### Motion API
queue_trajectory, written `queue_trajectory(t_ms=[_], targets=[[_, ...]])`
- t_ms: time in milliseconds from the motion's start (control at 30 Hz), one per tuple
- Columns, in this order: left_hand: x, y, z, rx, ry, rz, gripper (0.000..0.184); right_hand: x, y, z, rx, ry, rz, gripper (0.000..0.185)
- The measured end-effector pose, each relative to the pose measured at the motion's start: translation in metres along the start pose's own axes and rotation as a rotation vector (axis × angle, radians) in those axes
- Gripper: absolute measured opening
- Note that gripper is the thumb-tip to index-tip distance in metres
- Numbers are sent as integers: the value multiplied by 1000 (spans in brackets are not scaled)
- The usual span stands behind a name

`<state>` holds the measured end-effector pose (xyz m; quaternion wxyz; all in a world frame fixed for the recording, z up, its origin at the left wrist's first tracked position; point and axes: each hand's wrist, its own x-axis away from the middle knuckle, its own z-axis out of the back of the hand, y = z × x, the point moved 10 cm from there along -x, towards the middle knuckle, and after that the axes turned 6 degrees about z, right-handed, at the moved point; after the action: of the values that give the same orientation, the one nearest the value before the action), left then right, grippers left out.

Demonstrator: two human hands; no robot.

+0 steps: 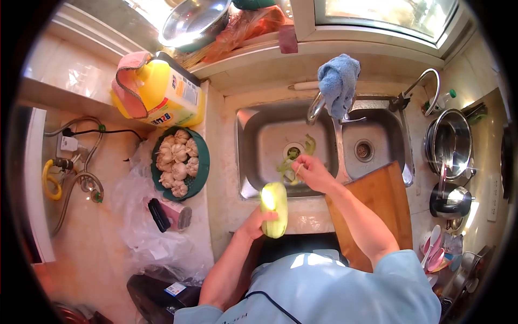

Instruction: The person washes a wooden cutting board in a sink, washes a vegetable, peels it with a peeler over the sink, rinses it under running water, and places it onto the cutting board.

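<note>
My left hand (pixel 261 220) is wrapped round a peeled gourd (pixel 275 222), pale green and long, held upright at the front edge of the sink. Sunlight glares off its upper part. Over the large sink basin (pixel 259 140), my right hand (pixel 312 171) is closed in a pinch. Something thin and pale shows at its fingertips, too small to name. Green peelings (pixel 309 144) lie in the basin around the drain, just beyond my right hand.
A wooden cutting board (pixel 388 205) leans across the small basin's front edge. A blue cloth (pixel 340 81) hangs on the faucet. At left are a green bowl of garlic (pixel 178 154), a yellow jug (pixel 167 94) and plastic bags (pixel 140 216). Steel bowls (pixel 450 143) stand at right.
</note>
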<state>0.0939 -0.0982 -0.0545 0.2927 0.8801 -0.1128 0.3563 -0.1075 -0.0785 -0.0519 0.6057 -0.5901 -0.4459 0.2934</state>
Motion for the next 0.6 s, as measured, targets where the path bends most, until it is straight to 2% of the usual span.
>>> queue_trajectory(t_ms=[67, 133, 200, 233, 333, 367, 467, 500, 600], targets=[[-9, -4, 3, 141, -44, 78, 58, 17, -9, -25, -106, -170, -62, 24], [-10, -14, 0, 281, -106, 177, 59, 24, -22, -37, -84, -219, 6, 26], [-10, -10, 0, 177, -84, 156, 60, 12, -17, -33, -15, -195, 50, 24], [-8, -10, -1, 126, -72, 149, 60, -5, -10, -11, 23, -45, 44, 21], [-6, 1, -6, -138, -22, 19, 62, -17, -19, 12, -88, 68, 84, 19], [-6, 1, -3, -156, 49, 28, 68, -8, -20, 3, -48, -26, 62, 19], [-16, 16, 2, -282, 124, -144, 75, 13, -16, -40, -132, -190, 47, 19], [-16, 18, -1, -276, 128, -140, 78, 14, -14, -41, -116, -195, 57, 20], [-5, 20, 2, -330, 203, -136, 77, -2, 0, -4, -169, 68, 58, 21]])
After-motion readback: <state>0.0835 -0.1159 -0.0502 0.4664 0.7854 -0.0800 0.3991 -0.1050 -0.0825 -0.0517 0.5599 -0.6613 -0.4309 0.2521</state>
